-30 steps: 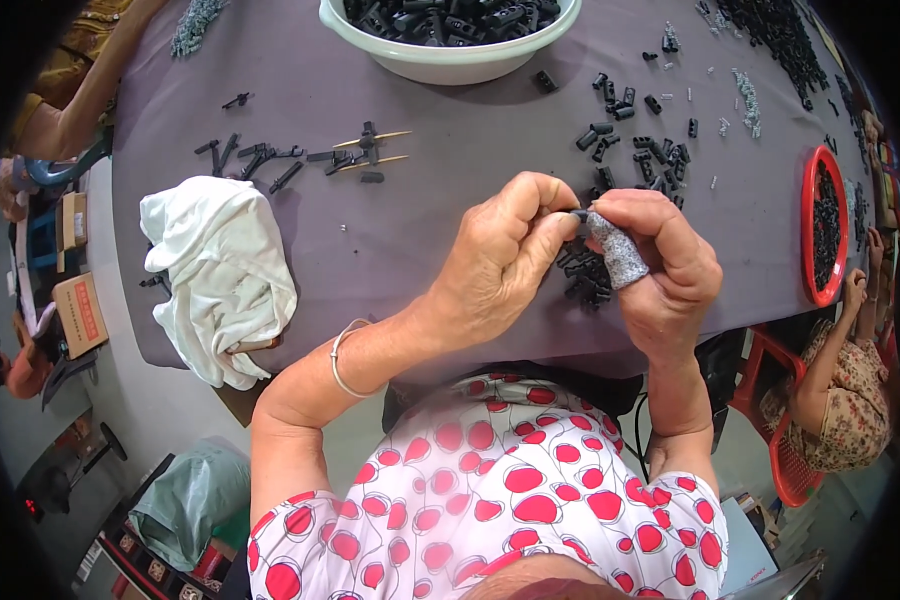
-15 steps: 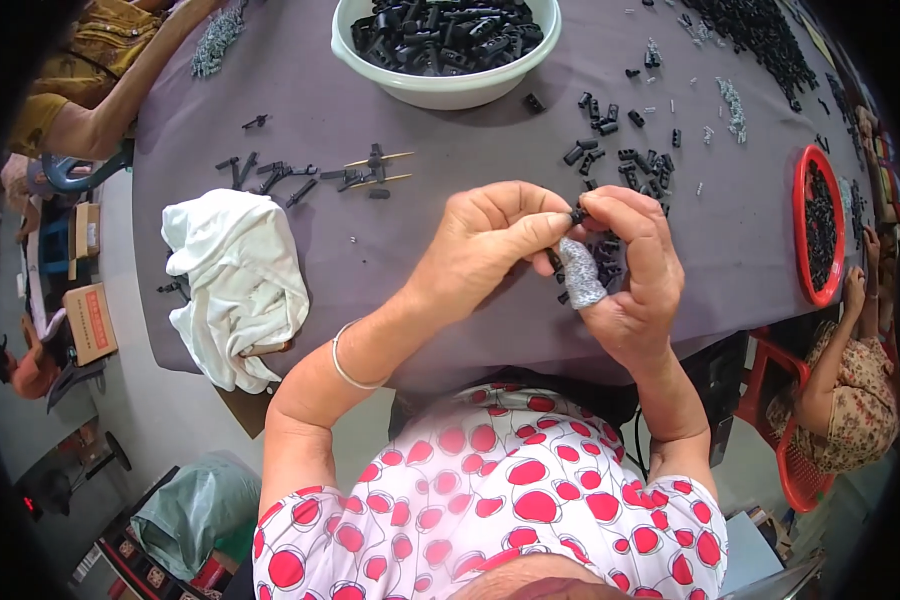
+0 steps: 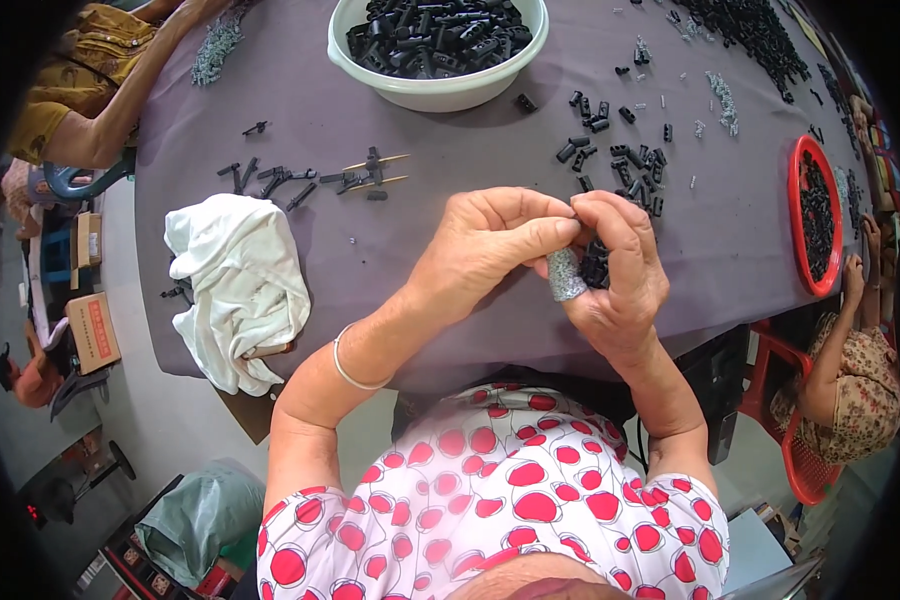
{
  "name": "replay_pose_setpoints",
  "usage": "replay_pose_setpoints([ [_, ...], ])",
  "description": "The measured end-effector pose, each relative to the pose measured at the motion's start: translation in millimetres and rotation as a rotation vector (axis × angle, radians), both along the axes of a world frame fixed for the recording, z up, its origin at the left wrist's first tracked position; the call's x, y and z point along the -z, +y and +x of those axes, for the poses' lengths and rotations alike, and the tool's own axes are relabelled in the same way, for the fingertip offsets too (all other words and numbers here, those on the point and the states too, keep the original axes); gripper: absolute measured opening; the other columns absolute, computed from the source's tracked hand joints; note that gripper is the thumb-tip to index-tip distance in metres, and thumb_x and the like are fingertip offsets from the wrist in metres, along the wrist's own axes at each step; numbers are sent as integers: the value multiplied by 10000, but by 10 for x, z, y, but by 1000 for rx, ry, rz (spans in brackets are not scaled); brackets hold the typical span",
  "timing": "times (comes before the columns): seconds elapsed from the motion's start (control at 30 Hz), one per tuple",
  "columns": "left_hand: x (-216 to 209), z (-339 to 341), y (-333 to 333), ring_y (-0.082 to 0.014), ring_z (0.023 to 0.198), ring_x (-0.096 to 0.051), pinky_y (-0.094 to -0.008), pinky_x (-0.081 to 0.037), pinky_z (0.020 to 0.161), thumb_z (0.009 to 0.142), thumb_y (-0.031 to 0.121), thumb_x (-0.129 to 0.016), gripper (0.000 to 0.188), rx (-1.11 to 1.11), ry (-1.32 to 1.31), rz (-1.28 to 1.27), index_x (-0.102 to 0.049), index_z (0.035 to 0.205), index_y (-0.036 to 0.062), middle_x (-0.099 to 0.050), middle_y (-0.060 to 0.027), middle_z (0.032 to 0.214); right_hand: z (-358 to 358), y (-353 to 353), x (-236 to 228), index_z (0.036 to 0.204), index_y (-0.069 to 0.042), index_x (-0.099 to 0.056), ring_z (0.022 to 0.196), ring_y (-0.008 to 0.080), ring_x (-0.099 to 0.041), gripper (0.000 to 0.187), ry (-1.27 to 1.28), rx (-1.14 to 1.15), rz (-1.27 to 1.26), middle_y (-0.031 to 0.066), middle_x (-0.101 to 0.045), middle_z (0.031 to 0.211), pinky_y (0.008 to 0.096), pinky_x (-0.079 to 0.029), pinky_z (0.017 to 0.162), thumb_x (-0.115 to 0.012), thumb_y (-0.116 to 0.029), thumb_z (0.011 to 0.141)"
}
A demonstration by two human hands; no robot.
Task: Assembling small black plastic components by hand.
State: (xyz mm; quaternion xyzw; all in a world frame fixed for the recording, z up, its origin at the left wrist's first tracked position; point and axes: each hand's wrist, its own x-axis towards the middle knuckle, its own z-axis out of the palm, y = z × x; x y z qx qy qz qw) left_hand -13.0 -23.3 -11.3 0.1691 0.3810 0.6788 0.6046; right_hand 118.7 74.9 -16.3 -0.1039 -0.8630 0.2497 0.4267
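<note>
My left hand (image 3: 495,240) and my right hand (image 3: 625,270) meet above the near part of the table, fingertips pinched together. Between them is a small black plastic part, now almost wholly hidden by the fingers. A silvery grey wrap (image 3: 567,275) covers my right thumb. Just beyond and under my right hand lie loose black plastic pieces (image 3: 596,265), with more small black cylindrical pieces (image 3: 642,165) farther back. Left of my hands, black assembled pieces (image 3: 288,180) lie near a black part with two thin wooden sticks (image 3: 373,170).
A white bowl (image 3: 440,92) full of black parts stands at the back. A crumpled white cloth (image 3: 235,290) lies at left, a red basin (image 3: 800,225) of black parts at right. Small metal springs (image 3: 722,103) lie at the back right. Other people's arms (image 3: 120,120) reach in at both sides.
My fingertips have closed in so the black part hardly shows. My right hand has shifted slightly left, its wrapped thumb drawn nearer my left hand. The view has shifted a little.
</note>
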Motion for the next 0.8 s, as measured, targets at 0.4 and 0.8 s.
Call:
replay_pose_setpoints([
  [0.4, 21, 59, -10, -81, 721, -624, -206, -493, 619, 900, 101, -651, 166, -115, 75, -48, -679, 988, -37, -700, -84, 856, -30, 40, -39, 1131, 31, -579, 849, 307, -626, 532, -113, 46, 134, 158, -595, 1005, 369, -545, 691, -732, 6, 622],
  [0.8, -32, 26, -4, -101, 790, -631, -240, -508, 730, 850, 52, -676, 121, -94, 308, -154, -696, 927, -41, -695, -62, 860, 11, 45, -56, 1075, 39, -596, 802, 315, -637, 455, -356, 59, 228, 157, -620, 910, 388, -545, 670, -738, -29, 648],
])
